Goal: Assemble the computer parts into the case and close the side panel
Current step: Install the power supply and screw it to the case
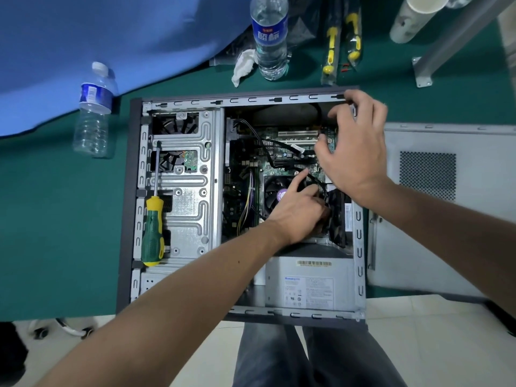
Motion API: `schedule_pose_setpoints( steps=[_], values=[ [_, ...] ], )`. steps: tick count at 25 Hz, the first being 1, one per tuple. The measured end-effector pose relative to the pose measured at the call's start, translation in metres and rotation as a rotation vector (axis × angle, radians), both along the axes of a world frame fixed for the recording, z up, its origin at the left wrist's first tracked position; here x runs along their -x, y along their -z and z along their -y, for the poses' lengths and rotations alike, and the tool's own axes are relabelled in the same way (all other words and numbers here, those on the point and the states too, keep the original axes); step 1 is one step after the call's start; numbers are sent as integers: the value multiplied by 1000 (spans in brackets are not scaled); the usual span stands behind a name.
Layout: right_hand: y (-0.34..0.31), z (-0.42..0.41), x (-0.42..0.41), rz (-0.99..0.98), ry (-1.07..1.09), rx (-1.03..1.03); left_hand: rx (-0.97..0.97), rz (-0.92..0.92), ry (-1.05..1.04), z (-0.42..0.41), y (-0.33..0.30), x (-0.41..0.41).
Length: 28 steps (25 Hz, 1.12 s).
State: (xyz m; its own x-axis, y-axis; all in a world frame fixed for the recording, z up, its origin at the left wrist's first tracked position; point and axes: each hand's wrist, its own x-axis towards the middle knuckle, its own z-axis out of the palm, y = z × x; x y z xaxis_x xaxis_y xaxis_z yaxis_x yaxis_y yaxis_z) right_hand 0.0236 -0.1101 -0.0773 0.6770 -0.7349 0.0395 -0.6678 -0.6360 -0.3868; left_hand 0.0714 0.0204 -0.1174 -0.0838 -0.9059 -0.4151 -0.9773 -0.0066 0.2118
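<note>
The open computer case (134, 191) lies on its side on the green table, motherboard (282, 152) facing up. My left hand (296, 213) reaches in beside the CPU cooler fan (275, 191); its fingers curl on a black fan (337, 219) and black cables at the case's rear wall, with one finger stretched over the cooler. Above the motherboard's rear corner hovers my right hand (354, 146), fingers spread and loosely bent, fingertips near the case's far rim, holding nothing that I can see. The grey side panel (430, 219) lies flat to the right of the case.
A green and yellow screwdriver (152, 222) rests on the drive cage (190, 191). The power supply (307, 280) sits at the case's near end. Two water bottles (93, 107) (270, 37), a crumpled tissue (243, 67), bagged yellow tools (332, 43) and a metal bracket (424, 71) lie beyond.
</note>
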Motion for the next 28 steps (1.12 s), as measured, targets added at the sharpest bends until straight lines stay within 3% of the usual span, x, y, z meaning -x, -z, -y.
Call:
schedule_pose_setpoints(
  steps=[5, 7, 9, 11, 13, 14, 20, 22, 24, 26, 28],
  values=[
    [-5, -2, 1, -27, -8, -17, -51, -23, 29, 4, -12, -4],
    [-7, -1, 1, -40, -11, -16, 112, -146, -5, -6, -25, -16],
    [-7, -1, 1, -37, -11, -15, 437, -239, -210, -29, -40, -37],
    [-6, -2, 0, -33, -8, -17, 669, -166, -561, -53, -50, -66],
    [-7, -2, 0, -31, -7, -9, 657, -71, -904, -67, -54, -94],
    [-7, -2, -1, -29, -11, -6, 605, -37, -976, -69, -52, -103],
    [-11, -6, 1, 4, -59, 35, 505, 90, -920, -68, -32, -120],
    [-15, -12, 3, 74, -236, 132, 512, 109, -924, -69, -30, -120],
    [-18, -28, 3, 113, -499, 43, 518, 105, -905, -67, -29, -120],
    [-18, -53, -5, 52, -741, -66, 523, 102, -887, -68, -29, -120],
    [-6, -73, -26, -41, -836, -47, 519, 97, -864, -68, -29, -121]
  ],
)
